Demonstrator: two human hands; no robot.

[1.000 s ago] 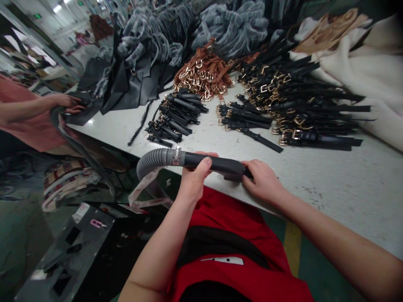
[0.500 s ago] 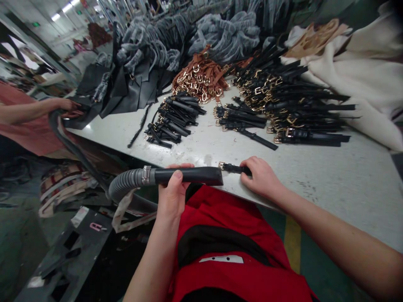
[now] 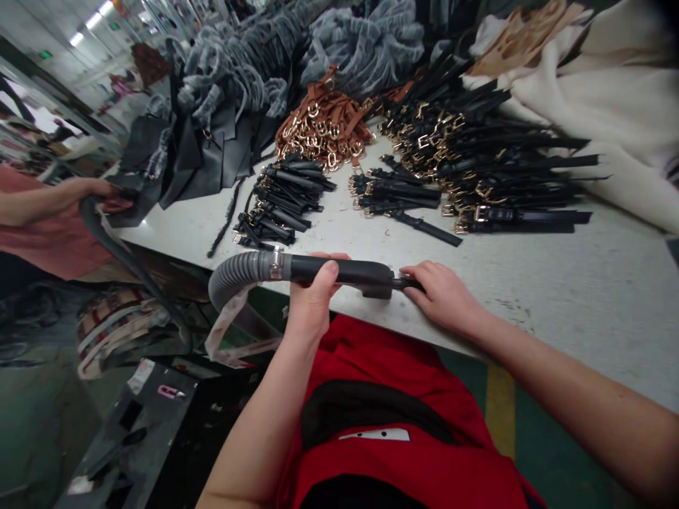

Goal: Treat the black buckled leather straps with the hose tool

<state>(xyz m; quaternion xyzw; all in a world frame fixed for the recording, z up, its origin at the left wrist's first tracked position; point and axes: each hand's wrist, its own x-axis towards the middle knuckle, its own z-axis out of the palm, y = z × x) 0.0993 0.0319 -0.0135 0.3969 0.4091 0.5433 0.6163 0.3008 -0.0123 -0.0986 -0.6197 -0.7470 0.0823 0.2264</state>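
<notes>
While gripping the black hose nozzle (image 3: pixel 347 271) in the left hand (image 3: pixel 312 300), wrapped around its barrel, also pinches a short black strap (image 3: pixel 406 283) in the narrow grip of the right hand (image 3: pixel 444 293), right at the nozzle's mouth. Cannot tell the place of the strap's hidden end: inside the mouth or behind it. Holds the nozzle roughly level over the near edge of a white table (image 3: pixel 556 290). At the nozzle's left end, has a metal clamp (image 3: pixel 276 263) and a ribbed grey hose (image 3: pixel 241 271), curving down beside a looped pale strip (image 3: pixel 227 322). Faces, beyond the nozzle, a cluster of black buckled straps (image 3: pixel 291 196) and, behind that, a heap of brown straps (image 3: pixel 332 120) with gold-coloured buckles. Beyond and right of the nozzle, has a small black row (image 3: pixel 406 194) next to a larger black pile (image 3: pixel 493 155), with cream fabric (image 3: pixel 620 106) farther off. Well left of the nozzle, includes a co-worker's hand (image 3: pixel 109 194) on a dark hose (image 3: pixel 130 258).
</notes>
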